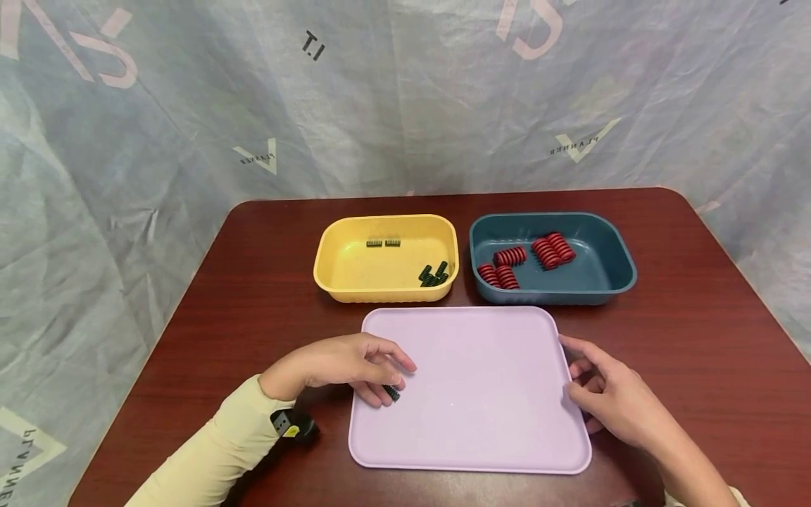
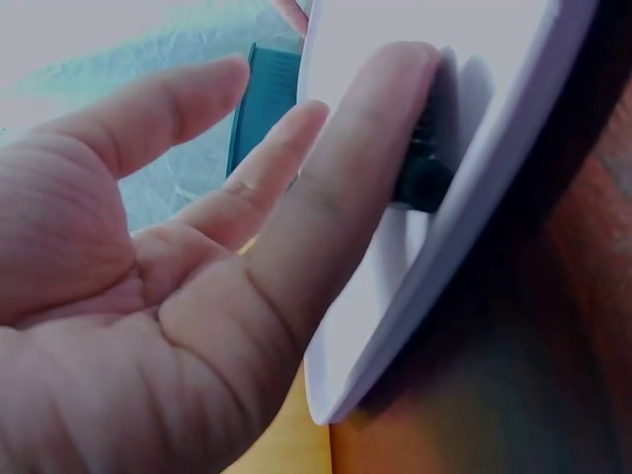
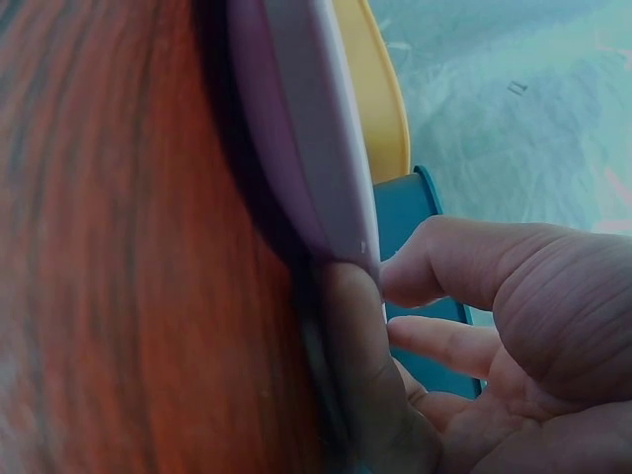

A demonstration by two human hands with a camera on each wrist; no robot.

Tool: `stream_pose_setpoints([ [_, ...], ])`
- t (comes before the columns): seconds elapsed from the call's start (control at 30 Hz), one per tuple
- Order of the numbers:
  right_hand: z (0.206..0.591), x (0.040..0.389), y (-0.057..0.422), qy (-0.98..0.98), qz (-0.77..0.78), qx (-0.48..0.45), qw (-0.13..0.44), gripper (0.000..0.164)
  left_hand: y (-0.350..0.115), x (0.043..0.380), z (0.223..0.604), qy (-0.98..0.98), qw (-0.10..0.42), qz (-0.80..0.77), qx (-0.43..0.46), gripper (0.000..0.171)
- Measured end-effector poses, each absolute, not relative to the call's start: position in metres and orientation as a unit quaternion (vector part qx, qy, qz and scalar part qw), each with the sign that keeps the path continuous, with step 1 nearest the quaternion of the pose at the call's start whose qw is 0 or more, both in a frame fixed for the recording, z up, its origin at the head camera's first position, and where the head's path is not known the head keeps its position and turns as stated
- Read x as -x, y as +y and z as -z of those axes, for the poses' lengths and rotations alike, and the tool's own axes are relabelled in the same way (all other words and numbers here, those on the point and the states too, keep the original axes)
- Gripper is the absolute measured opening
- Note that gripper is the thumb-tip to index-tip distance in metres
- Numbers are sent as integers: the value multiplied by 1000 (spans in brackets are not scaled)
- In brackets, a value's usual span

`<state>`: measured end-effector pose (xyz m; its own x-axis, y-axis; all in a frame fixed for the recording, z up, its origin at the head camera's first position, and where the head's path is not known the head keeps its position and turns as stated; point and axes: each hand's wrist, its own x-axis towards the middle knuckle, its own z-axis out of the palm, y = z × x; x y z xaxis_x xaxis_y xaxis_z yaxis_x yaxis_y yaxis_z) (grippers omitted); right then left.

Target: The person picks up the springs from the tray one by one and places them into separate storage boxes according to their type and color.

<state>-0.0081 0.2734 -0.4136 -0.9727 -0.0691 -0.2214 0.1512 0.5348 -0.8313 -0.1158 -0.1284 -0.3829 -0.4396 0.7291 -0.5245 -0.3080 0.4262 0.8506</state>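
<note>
A lilac tray [image 1: 481,380] lies on the table in front of the person. Over its left edge, the left hand [image 1: 355,362] has loosely bent fingers. Beside those fingers a small dark spring [image 1: 392,393] rests on the tray; in the left wrist view the spring [image 2: 425,183] is partly hidden behind one finger, and the thumb stands apart from it. At the tray's right edge, the right hand [image 1: 617,398] holds the rim. Its thumb is on the rim, and the right wrist view shows a finger [image 3: 355,306] against the outer side of the edge.
Behind the tray, a yellow bin [image 1: 342,289] contains several small dark springs [image 1: 434,278]. To its right, a blue bin [image 1: 608,257] contains several thick red springs [image 1: 510,256]. A black device [image 1: 304,428] is by the left wrist. Printed grey sheeting hangs behind the brown table [image 1: 253,282].
</note>
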Motion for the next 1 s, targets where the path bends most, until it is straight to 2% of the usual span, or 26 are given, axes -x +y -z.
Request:
stream_pose_setpoints([
  [0.47,414,8,272,867,487,-16,104,70,-121,116,380,735,423,-485,-211,24],
  [1.0,414,7,273,878,464,-23,111,71,-126,129,375,690,416,-551,-218,41],
])
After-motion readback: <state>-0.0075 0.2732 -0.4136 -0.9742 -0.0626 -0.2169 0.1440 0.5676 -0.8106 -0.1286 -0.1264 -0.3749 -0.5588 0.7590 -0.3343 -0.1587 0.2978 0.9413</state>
